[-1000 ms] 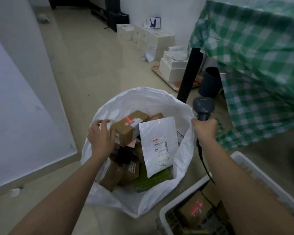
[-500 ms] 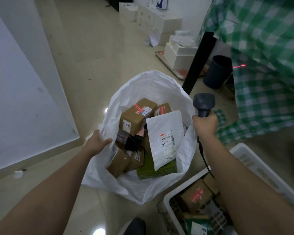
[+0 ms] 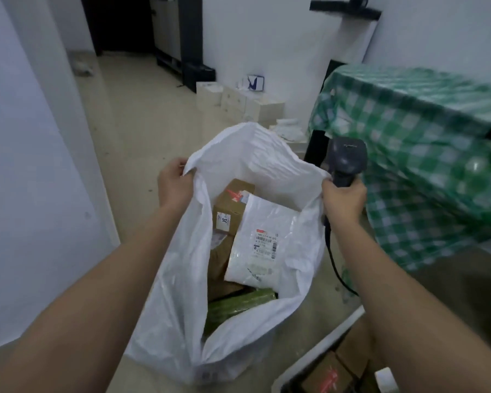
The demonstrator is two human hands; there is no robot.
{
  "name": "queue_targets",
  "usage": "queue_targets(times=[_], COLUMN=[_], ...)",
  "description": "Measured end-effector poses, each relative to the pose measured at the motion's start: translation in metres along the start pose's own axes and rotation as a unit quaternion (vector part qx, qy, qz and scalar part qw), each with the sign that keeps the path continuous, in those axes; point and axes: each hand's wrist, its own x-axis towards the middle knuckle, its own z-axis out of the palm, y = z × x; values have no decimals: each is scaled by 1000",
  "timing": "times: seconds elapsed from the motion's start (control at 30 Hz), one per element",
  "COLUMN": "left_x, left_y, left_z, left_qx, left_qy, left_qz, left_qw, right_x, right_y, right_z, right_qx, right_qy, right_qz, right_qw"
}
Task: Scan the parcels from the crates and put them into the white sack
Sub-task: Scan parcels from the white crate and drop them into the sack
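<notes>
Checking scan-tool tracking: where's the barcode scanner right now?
In the head view, right of centre: the barcode scanner is gripped in the right hand at the white sack's right rim, just in front of the green checked tablecloth.

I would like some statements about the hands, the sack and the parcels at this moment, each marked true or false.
1. The left hand holds the rim of the white sack. True.
2. The right hand is empty. False: it has its grip on a dark barcode scanner, and the sack's rim meets it too.
3. A white mailer bag with a printed label lies on top inside the sack. True.
4. The sack holds only white parcels. False: a brown cardboard box and a green parcel are in it too.
5. The white crate at lower right is empty. False: brown boxes show inside it.
</notes>
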Motion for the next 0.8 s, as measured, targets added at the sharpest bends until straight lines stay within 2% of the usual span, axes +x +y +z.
queue_targets(times=[0.07,0.23,0.37,0.47,0.53,0.63,0.7,0.8], left_x=[4,-9,1,10,4,-14,-23,-39], left_y=[17,15,67,97,92,62,45,34], left_z=[-1,-5,-2,3,3,-7,-18,-32], left_qx=[-8,-26,-109,-129,-73,49,123,212], left_qy=[4,-19,-28,-67,-88,-82,-81,-78], left_qz=[-2,-83,-23,6,-4,-17,-27,-49], left_qw=[1000,996,993,989,993,995,989,973], right_x=[-2,-29,-18,-7,-10,-24,-34,-46], right_y=[-12,1,-35,-63,-59,-24,-4,5], right_z=[-7,-20,-27,-37,-45,-58,-66,-78], right_qx=[8,-29,11,47,23,-69,-111,-102], right_qy=[1,-17,-8,4,-18,-65,-70,-50], right_qz=[-7,40,22,-22,-38,-15,9,32], right_qw=[1000,999,1000,999,999,995,991,993])
